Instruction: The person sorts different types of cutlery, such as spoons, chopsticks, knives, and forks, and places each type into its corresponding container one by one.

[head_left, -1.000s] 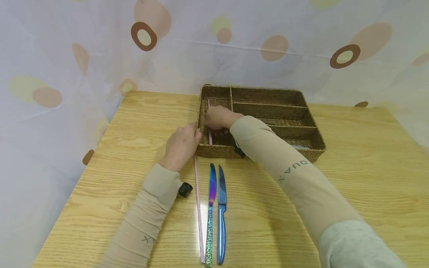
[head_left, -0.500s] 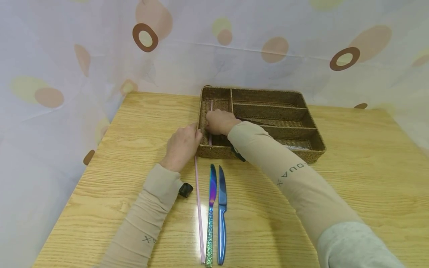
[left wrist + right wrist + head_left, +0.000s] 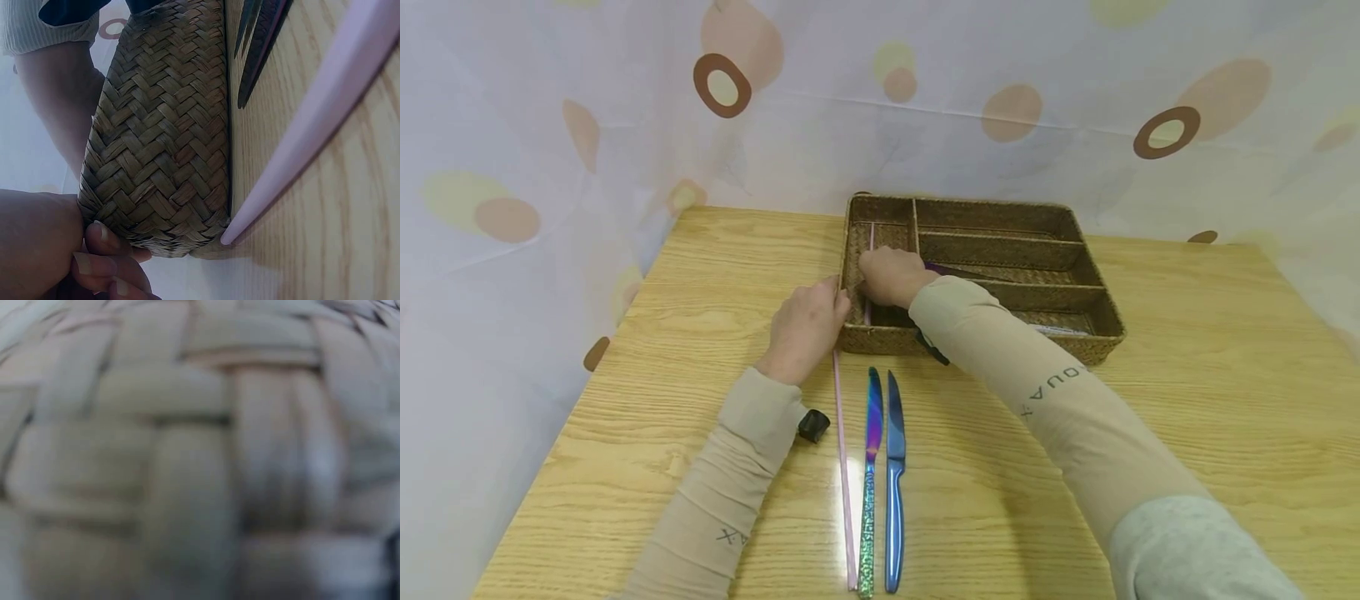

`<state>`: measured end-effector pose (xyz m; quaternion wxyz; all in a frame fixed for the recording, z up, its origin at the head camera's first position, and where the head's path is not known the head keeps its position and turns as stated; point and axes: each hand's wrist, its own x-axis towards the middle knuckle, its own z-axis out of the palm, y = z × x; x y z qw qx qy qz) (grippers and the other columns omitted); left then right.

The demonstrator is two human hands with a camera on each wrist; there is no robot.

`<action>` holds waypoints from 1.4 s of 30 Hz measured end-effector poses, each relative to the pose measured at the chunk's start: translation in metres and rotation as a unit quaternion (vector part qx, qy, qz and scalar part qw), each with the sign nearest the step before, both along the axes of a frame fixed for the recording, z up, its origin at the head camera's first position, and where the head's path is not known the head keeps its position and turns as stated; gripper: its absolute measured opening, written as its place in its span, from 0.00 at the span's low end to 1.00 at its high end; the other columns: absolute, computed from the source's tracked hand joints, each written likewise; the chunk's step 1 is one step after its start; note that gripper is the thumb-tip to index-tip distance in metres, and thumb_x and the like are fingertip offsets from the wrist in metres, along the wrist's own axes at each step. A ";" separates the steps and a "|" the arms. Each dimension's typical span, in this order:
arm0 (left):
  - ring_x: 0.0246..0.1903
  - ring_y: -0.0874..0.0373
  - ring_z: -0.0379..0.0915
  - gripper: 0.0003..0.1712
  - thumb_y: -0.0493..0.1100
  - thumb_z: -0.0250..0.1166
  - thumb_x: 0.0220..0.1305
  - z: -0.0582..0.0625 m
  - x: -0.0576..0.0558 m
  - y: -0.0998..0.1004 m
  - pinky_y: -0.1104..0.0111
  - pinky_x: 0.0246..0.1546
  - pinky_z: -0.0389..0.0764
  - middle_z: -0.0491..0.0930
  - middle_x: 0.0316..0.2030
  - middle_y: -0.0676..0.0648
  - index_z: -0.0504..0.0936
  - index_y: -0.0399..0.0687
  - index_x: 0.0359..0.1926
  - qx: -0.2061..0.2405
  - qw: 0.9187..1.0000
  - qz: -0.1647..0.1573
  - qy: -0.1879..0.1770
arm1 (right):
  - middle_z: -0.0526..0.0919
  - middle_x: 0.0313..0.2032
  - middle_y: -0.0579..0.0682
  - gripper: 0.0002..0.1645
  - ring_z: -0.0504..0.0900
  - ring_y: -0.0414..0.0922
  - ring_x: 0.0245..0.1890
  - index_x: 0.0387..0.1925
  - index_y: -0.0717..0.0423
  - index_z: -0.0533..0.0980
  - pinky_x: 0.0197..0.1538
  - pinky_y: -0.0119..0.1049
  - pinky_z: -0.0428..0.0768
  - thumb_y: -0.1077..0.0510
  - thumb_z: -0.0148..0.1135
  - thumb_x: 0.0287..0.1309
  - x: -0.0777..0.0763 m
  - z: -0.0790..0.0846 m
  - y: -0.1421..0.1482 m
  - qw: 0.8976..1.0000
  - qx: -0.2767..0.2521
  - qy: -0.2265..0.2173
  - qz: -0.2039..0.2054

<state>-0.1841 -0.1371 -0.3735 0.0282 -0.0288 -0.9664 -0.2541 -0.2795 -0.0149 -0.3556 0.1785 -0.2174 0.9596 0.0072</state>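
A brown woven tray (image 3: 887, 340) with several compartments stands at the back of the table. My left hand (image 3: 807, 329) holds the tray's left side near its front corner; in the left wrist view its fingertips (image 3: 94, 262) are curled at the woven corner. Reaching into the left compartment, my right hand (image 3: 891, 277) has its fingers curled over a pink chopstick (image 3: 872, 237) that lies lengthwise there; the fingertips are hidden. On the table, another pink chopstick (image 3: 842, 450) points at the tray, beside a rainbow table knife (image 3: 874, 417) and a blue knife (image 3: 895, 433).
Dark purple cutlery (image 3: 962, 272) lies in the tray's middle compartment, and something pale (image 3: 1056, 330) in the front right one. A patterned curtain (image 3: 955, 108) hangs behind the wooden table (image 3: 700, 292). Woven wall (image 3: 187, 456) fills the right wrist view.
The right hand has moved slightly down and its fingers are less visible. The chopstick in the tray has tilted a little, its far end shifting right. The left hand stays in place.
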 end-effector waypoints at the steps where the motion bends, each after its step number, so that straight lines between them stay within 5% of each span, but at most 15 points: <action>1: 0.17 0.54 0.65 0.16 0.44 0.48 0.76 0.000 0.000 0.000 0.64 0.15 0.67 0.69 0.18 0.47 0.80 0.41 0.42 0.001 1.000 0.000 0.000 | 0.83 0.45 0.53 0.14 0.82 0.49 0.39 0.48 0.52 0.78 0.42 0.48 0.81 0.50 0.52 0.73 0.001 0.000 0.000 1.000 -0.001 0.000 0.003; 10: 0.17 0.54 0.65 0.16 0.45 0.48 0.76 0.000 0.000 -0.001 0.64 0.15 0.67 0.67 0.18 0.47 0.79 0.41 0.40 0.005 1.000 -0.004 -0.003 | 0.81 0.33 0.50 0.12 0.76 0.46 0.29 0.39 0.52 0.77 0.34 0.42 0.73 0.51 0.50 0.72 0.005 0.003 0.003 1.000 -0.011 -0.008 0.017; 33: 0.18 0.54 0.67 0.16 0.44 0.48 0.76 0.000 0.000 0.000 0.64 0.16 0.69 0.70 0.19 0.46 0.80 0.41 0.43 0.003 1.000 -0.003 -0.001 | 0.83 0.38 0.51 0.12 0.81 0.47 0.34 0.44 0.51 0.77 0.37 0.44 0.77 0.50 0.52 0.72 0.005 0.001 0.001 1.000 -0.003 0.006 -0.009; 42: 0.19 0.53 0.68 0.15 0.45 0.48 0.76 0.001 0.000 0.000 0.63 0.17 0.70 0.69 0.19 0.47 0.80 0.41 0.42 -0.001 1.000 -0.004 0.001 | 0.80 0.32 0.50 0.12 0.76 0.45 0.28 0.39 0.51 0.76 0.33 0.41 0.73 0.50 0.51 0.72 0.007 0.000 0.001 1.000 0.000 0.000 -0.006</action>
